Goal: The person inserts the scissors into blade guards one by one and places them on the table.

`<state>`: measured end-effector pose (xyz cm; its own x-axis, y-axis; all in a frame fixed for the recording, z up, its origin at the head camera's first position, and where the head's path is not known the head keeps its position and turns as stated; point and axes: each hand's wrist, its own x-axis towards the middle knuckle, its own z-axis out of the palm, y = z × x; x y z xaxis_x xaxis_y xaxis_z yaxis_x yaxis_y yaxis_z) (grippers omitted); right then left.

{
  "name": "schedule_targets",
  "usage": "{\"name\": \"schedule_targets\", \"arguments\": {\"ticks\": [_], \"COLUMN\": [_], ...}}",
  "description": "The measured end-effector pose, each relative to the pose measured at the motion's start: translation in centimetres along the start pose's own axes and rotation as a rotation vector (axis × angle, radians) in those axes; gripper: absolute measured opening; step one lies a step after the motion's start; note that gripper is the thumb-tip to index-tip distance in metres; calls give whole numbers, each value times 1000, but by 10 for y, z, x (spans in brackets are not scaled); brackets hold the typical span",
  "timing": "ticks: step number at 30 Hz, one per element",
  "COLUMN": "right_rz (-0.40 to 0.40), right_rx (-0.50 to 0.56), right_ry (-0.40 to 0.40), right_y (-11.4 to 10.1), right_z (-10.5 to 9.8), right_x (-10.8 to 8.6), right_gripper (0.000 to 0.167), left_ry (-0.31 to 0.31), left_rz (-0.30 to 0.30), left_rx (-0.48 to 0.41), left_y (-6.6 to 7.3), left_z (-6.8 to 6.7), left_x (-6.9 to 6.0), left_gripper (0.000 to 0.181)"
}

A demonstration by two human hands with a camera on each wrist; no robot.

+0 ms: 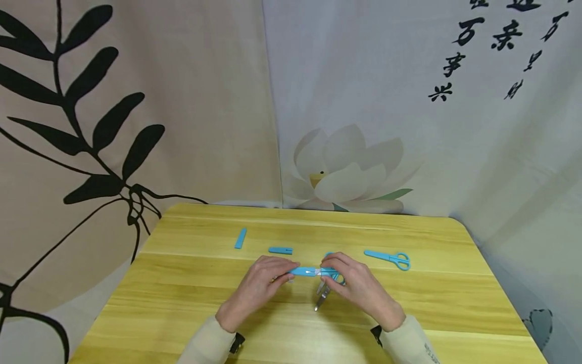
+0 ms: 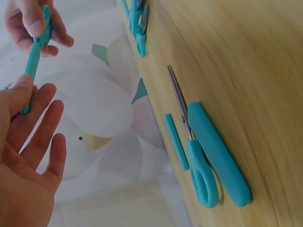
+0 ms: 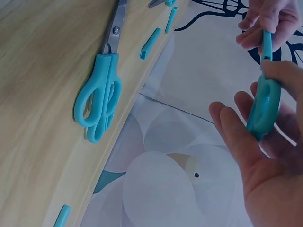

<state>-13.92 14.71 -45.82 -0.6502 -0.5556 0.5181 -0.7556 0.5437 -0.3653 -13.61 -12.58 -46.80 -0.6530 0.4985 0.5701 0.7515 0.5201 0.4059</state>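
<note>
Above the table, my left hand (image 1: 261, 283) pinches a blue blade cover (image 1: 303, 271) between thumb and finger; its other fingers are spread in the left wrist view. Opposite it, my right hand (image 1: 359, 283) holds a pair of scissors by the blue handles (image 3: 265, 106). A short stretch of bright blade shows between cover and handles in the head view; the rest is hidden. Beneath the right hand lie bare scissors (image 1: 323, 298), their handles (image 3: 97, 97) clearer in the right wrist view. More uncovered scissors (image 2: 201, 175) lie beside a loose cover (image 2: 220, 156).
Further back on the wooden table (image 1: 182, 283) lie two loose blue covers, one slanted (image 1: 240, 238) and one sideways (image 1: 280, 250). Covered scissors (image 1: 388, 258) lie to the right. A printed curtain (image 1: 218, 101) hangs behind the table's far edge.
</note>
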Motion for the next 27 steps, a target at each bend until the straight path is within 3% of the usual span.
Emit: {"name": "schedule_targets", "arguments": {"ticks": [9, 27], "right_rz": [24, 1], "right_rx": [26, 21], "right_ry": [-2, -3], "right_y": [0, 0], "right_z": [0, 0], "right_x": [0, 1], "right_gripper": [24, 24], "left_ry": [18, 6], "left_rz": [27, 14], "left_rx": [-19, -41], "left_y": [-2, -1], "left_z": [2, 2], "left_x": [0, 0], "left_gripper": [29, 27]}}
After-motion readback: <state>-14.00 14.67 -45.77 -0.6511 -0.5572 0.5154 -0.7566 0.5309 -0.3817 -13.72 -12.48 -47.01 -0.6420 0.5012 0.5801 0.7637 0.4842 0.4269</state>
